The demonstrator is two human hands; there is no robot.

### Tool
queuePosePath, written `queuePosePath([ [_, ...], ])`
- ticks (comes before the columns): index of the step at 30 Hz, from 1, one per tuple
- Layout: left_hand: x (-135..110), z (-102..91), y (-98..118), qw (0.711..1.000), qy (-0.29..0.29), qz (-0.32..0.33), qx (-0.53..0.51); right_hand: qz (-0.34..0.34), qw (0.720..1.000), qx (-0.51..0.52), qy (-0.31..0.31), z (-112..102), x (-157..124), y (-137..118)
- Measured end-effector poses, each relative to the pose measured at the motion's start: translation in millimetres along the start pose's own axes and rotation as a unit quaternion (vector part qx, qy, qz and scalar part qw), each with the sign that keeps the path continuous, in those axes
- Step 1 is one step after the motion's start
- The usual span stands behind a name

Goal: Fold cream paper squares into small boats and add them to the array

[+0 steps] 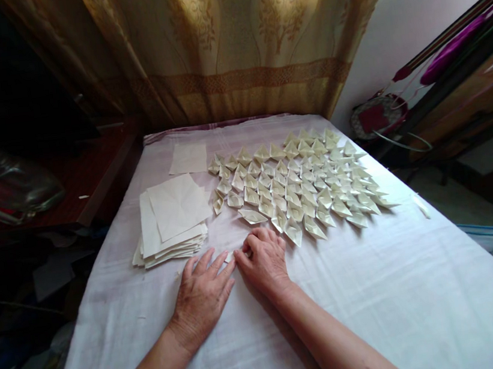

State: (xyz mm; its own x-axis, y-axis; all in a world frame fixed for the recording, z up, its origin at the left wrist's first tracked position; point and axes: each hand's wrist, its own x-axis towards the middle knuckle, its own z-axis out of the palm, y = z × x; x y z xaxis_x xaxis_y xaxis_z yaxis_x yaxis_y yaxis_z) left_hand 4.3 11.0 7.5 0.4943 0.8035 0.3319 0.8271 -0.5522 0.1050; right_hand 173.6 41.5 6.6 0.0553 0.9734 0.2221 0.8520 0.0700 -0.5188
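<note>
My left hand (204, 292) lies flat on the white cloth with its fingers spread. Its index fingertip touches a small folded piece of paper (229, 257). My right hand (264, 259) is closed, its fingers curled down over the other end of this piece and covering most of it. Just beyond my right hand stand rows of small folded paper boats (292, 193), set close together. Ahead of my left hand sits an uneven stack of pale paper sheets (177, 209), the top ones showing faint creases.
A single sheet (187, 158) lies behind the stack. The cloth-covered table (372, 307) meets a gold patterned curtain (228, 47) at its far end. Left is a dark red cabinet (108, 172) with a clear plastic bag (5, 186). A patterned bag (378, 116) hangs at right.
</note>
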Motion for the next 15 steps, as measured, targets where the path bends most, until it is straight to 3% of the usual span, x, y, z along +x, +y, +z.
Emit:
queuePosePath([
  [15, 2.1, -0.8, 1.4, 1.000, 0.002, -0.008, -0.009, -0.016, 1.000, 0.007, 0.004, 0.9, -0.1, 6.4],
])
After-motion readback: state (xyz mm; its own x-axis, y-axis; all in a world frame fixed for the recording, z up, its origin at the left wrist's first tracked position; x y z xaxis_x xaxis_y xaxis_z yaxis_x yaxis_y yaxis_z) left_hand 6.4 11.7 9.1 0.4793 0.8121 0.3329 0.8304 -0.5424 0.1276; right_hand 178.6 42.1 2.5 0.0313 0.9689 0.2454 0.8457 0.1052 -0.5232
